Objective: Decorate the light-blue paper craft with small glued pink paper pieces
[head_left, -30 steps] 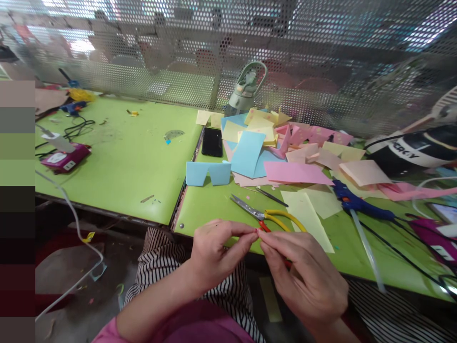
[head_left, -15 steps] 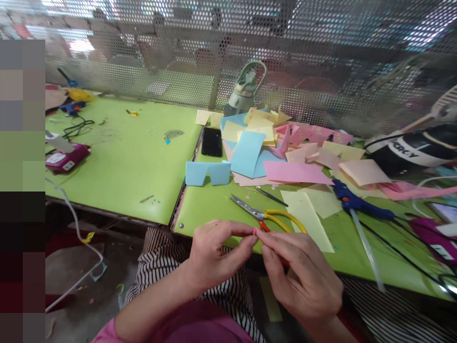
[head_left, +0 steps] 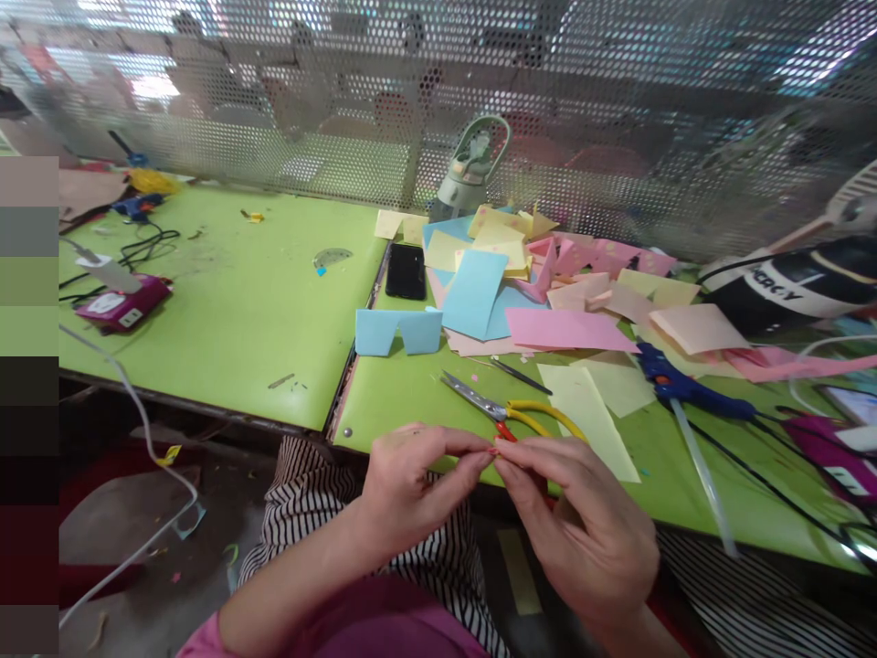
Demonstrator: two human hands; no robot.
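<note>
The left hand (head_left: pixel 417 484) and right hand (head_left: pixel 589 525) meet over the near edge of the worktop (head_left: pixel 394 397), pinching a tiny pink piece (head_left: pixel 492 451) probably best gripped lightly.

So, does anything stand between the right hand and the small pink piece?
Nothing visible does. The right hand is at the small pink piece, pinched in the left hand; the scissors lie beyond both hands.

1. I'm seeing smooth, matt paper in the blue sheet (head_left: pixel 472 292).
2. The scissors (head_left: pixel 497 409) are showing metal blades, plastic-looking handles.
3. The table (head_left: pixel 239 302) is looking smooth, slightly glossy.
4. A perforated metal screen (head_left: pixel 274 119) is glinting.
5. Cloth trousers (head_left: pixel 301 498) are looking matt.
</note>
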